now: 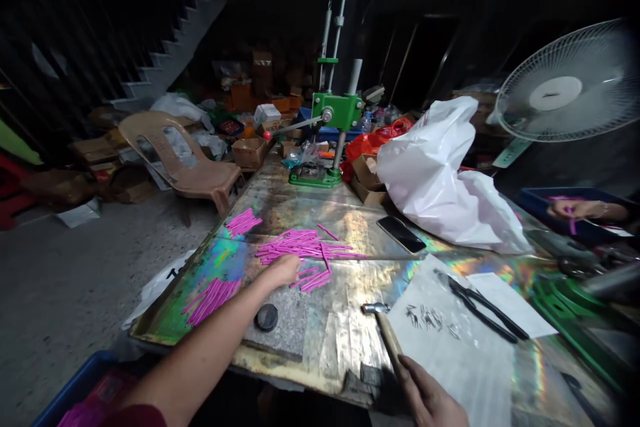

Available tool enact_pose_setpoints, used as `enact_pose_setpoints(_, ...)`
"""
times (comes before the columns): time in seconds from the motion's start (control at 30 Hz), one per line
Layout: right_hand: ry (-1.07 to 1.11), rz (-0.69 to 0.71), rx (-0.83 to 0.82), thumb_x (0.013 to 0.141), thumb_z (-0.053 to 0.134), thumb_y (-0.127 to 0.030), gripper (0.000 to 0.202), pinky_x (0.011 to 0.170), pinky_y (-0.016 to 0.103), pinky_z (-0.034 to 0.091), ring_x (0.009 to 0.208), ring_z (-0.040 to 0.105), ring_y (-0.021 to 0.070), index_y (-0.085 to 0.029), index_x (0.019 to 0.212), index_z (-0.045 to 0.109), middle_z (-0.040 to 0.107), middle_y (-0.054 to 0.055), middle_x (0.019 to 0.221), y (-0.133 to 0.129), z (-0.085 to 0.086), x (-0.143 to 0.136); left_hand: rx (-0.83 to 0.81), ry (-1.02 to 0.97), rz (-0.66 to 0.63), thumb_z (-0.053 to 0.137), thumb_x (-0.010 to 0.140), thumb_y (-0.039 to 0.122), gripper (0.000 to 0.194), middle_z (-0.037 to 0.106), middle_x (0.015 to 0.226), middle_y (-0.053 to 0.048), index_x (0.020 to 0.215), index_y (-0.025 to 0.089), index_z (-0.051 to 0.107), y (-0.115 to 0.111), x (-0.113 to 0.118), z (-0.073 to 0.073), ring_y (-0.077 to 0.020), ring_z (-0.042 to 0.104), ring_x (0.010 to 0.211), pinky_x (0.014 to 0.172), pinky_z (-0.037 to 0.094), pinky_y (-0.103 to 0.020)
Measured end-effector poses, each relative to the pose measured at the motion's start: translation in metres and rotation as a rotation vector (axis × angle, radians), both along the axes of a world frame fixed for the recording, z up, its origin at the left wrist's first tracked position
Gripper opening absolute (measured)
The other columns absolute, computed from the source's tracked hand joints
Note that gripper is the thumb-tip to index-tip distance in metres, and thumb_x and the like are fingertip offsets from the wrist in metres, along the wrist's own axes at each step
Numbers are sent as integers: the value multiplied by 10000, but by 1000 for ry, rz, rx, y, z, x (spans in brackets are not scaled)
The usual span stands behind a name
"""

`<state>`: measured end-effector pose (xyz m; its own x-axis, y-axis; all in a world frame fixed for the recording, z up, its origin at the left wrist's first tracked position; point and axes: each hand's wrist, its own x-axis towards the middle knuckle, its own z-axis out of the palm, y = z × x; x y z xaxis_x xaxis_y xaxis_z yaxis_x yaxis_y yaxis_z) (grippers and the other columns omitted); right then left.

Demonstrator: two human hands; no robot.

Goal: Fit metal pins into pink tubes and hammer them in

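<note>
My left hand (286,271) reaches over the table to a loose heap of thin pink sticks (290,243). Its fingers are curled at the heap's near edge, and whatever they pinch is hidden. Smaller bunches of pink sticks lie farther off (243,221) and at the left edge (213,300). Close below the hand, a round black piece (267,317) rests on a grey stone block (293,330). My right hand (433,395) is wrapped round the wooden handle of a small hammer (389,340), whose metal head lies toward the table's middle.
Black-handled pliers (487,310) and small metal pins (425,317) lie on white sheeting (460,367). Behind them are a phone (401,234) and a big white bag (435,173). A green hand press (337,113) stands at the back. Another person's hand (575,209) shows at right.
</note>
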<state>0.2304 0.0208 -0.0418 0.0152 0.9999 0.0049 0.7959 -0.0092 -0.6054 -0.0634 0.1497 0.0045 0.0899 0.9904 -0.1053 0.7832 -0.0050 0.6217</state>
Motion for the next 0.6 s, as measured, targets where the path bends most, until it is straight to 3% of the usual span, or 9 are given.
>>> enact_pose_setpoints(0.07, 25, 11, 55, 763, 386, -448, 420, 668, 251, 516, 852, 627, 236, -165, 918, 656, 686, 81, 901, -2, 6, -7, 22, 47, -20, 591, 658, 130, 92, 546, 544, 27, 569, 141, 573, -9, -4, 12, -153, 544, 616, 540, 361, -226)
enact_pose_setpoints(0.13, 69, 51, 74, 764, 409, -425, 388, 667, 248, 514, 838, 632, 233, -160, 897, 659, 689, 83, 890, -3, 14, -16, 48, 93, -47, 558, 644, 109, 102, 507, 498, 41, 552, 152, 551, -21, -5, 25, -140, 512, 577, 525, 323, -222)
enact_pose_setpoints(0.3, 303, 64, 93, 757, 466, -416, 338, 724, 296, 485, 850, 618, 241, -170, 893, 653, 682, 94, 905, -2, 35, -51, 235, 128, -188, 466, 728, 139, 113, 566, 693, 0, 652, 173, 543, -71, 6, 44, -153, 500, 706, 631, 338, -237)
enact_pose_setpoints(0.37, 482, 54, 58, 748, 482, -438, 352, 660, 299, 484, 764, 618, 228, -169, 914, 635, 677, 97, 856, -2, 42, -67, 268, 125, -233, 446, 750, 144, 136, 565, 709, -10, 652, 177, 535, -92, 13, 45, -159, 498, 727, 644, 345, -239)
enact_pose_setpoints(0.47, 807, 76, -52, 751, 480, -466, 356, 481, 250, 420, 531, 529, 148, -172, 922, 583, 583, 20, 624, -2, 46, -89, 236, 50, -245, 457, 738, 124, 128, 561, 692, -6, 657, 184, 537, -118, 23, 40, -160, 498, 714, 633, 350, -238)
enact_pose_setpoints(0.6, 970, 121, -108, 745, 502, -455, 277, 415, 207, 295, 443, 354, 83, -185, 683, 505, 391, -55, 511, -5, 44, -100, 97, -148, -245, 460, 729, 126, 137, 576, 719, -6, 702, 193, 577, -137, 34, 27, -158, 510, 726, 642, 363, -224)
